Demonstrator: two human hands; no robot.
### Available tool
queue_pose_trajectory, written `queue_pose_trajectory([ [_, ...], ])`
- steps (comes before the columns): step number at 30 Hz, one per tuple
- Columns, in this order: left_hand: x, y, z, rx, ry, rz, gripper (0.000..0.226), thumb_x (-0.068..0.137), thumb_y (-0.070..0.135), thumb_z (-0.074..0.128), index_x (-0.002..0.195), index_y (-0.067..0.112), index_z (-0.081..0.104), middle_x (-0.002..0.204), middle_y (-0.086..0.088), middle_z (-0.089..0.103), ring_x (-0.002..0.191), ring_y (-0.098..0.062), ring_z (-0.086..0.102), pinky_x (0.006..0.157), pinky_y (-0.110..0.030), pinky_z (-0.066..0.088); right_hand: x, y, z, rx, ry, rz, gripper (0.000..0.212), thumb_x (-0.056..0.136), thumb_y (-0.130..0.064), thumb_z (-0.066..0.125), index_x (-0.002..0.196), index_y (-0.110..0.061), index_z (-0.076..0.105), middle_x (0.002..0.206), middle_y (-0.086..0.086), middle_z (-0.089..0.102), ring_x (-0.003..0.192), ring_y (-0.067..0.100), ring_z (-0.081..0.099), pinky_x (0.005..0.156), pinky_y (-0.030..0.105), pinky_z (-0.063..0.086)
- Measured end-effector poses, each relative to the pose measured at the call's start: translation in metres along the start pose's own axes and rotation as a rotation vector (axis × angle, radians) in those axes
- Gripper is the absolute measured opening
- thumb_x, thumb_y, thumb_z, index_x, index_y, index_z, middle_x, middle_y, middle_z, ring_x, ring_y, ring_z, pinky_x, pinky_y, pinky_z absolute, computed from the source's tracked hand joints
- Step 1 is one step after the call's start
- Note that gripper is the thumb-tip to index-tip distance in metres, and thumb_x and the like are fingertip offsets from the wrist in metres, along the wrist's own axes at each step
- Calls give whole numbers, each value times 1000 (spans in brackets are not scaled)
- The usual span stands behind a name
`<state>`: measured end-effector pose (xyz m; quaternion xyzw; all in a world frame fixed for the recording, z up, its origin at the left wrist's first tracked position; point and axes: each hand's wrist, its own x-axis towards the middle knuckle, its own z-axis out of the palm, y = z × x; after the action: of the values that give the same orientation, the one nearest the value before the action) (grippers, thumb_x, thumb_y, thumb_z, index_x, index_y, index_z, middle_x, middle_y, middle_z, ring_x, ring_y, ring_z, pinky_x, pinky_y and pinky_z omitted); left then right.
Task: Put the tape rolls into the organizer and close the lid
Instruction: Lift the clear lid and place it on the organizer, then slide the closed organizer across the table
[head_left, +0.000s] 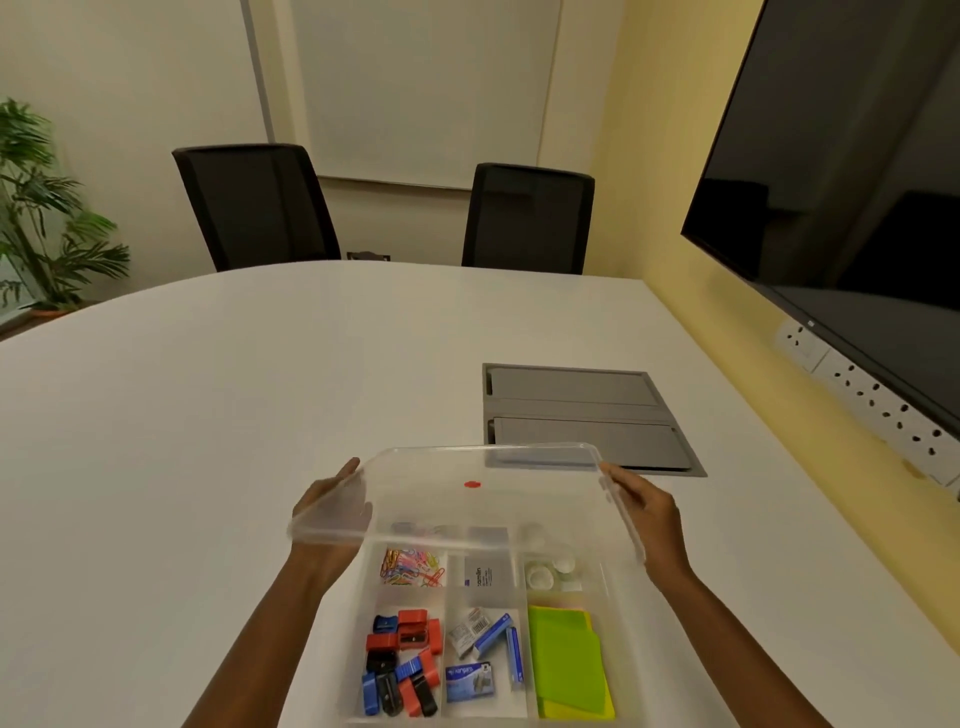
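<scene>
Item: clear lid (467, 499), which we grip at both short edges, left hand (332, 512) and right hand (647, 512) closed on it, raised above the organizer (618, 623). Tape rolls (550, 571) lie in its far-right compartment, on the white table (208, 415).

Office meeting room: big white table (260, 405), two black chairs (254, 208) far beyond the fingers (348, 470), wall screen (857, 182) to their right, whiteboard (415, 88) behind.
</scene>
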<state>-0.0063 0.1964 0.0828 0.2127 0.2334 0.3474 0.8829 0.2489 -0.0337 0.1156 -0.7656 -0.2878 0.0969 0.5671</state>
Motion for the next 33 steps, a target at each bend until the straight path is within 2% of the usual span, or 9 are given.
queue_pose_trajectory([
  [3,-20,0,-1,9,-163,-105,17,82,7,56,86,-4,69,79,-19,73,73,-33,71,66,-42,59,-12,7,-13,159,-98,173,31,95,5,42,121,3,57,123,18,61,108,25,58,75,9,53],
  [7,-37,-9,-10,361,-166,-45,62,97,-3,20,75,14,75,74,-1,75,71,-16,72,61,-26,61,-26,12,-25,311,-140,341,30,96,-4,45,123,3,54,114,19,62,97,28,61,64,11,56],
  [10,-49,-19,-21,742,-159,18,55,91,-12,29,96,22,72,95,7,74,86,-11,71,68,-23,59,-33,18,-27,254,-132,401,34,91,-7,55,125,2,54,107,14,62,93,24,59,72,24,52],
  [13,-54,-23,-29,933,-64,-72,48,92,7,40,139,15,31,140,2,43,123,-20,48,99,-33,40,-40,28,-23,120,-137,428,35,91,-7,57,125,-1,55,91,5,62,84,17,54,66,21,43],
  [15,-57,-30,-31,1003,-41,-83,56,94,12,38,145,19,15,153,0,23,139,-23,26,112,-38,24,-45,34,-18,47,-112,429,35,91,-7,56,125,0,55,94,9,63,83,19,54,65,23,43],
  [20,-66,-46,-37,1027,50,-58,51,98,15,30,145,21,10,157,-3,11,143,-26,18,117,-46,19,-55,42,-2,-123,-47,390,34,90,-2,56,123,3,56,127,19,60,119,31,54,98,32,41],
  [23,-70,-53,-36,1070,82,-21,49,99,17,28,145,19,10,157,-3,11,144,-23,15,116,-41,17,-58,48,3,-221,-46,379,34,88,5,54,122,4,56,126,22,61,118,32,55,100,34,41],
  [26,-71,-58,-31,1089,90,4,47,99,19,28,144,18,14,155,-5,18,139,-24,26,108,-39,30,-61,55,7,-296,-52,378,34,89,6,49,122,4,56,127,23,59,119,34,54,99,36,42],
  [33,-67,-61,-29,1219,111,41,47,99,20,28,144,14,15,154,-12,21,139,-33,28,110,-48,30,-60,57,11,-344,-83,352,38,89,10,44,125,0,55,122,26,57,113,34,56,96,35,43],
])
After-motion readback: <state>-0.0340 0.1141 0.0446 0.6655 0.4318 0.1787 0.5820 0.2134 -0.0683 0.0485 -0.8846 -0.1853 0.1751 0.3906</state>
